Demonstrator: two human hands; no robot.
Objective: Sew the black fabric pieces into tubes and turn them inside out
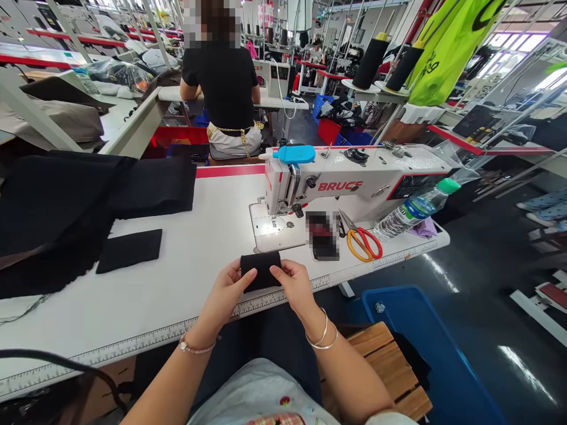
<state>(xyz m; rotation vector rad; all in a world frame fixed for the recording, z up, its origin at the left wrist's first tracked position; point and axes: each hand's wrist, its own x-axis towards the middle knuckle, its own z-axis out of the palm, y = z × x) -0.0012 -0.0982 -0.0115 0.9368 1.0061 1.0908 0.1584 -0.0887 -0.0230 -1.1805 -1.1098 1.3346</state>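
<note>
A small folded piece of black fabric [261, 270] is held over the front edge of the white sewing table [195, 260]. My left hand [227, 290] pinches its left side with thumb on top. My right hand [295, 285] grips its right side the same way. Both hands are closed on the cloth. Just beyond them stands a white Bruce sewing machine [349, 180], its needle area lit.
A flat black fabric piece [129, 249] and a large pile of black cloth [66, 206] lie at the left. Orange-handled scissors [364, 242] and a water bottle [414, 211] rest by the machine. A blue bin [425, 348] and wooden bench [390, 366] are lower right. A person in black [225, 82] sits ahead.
</note>
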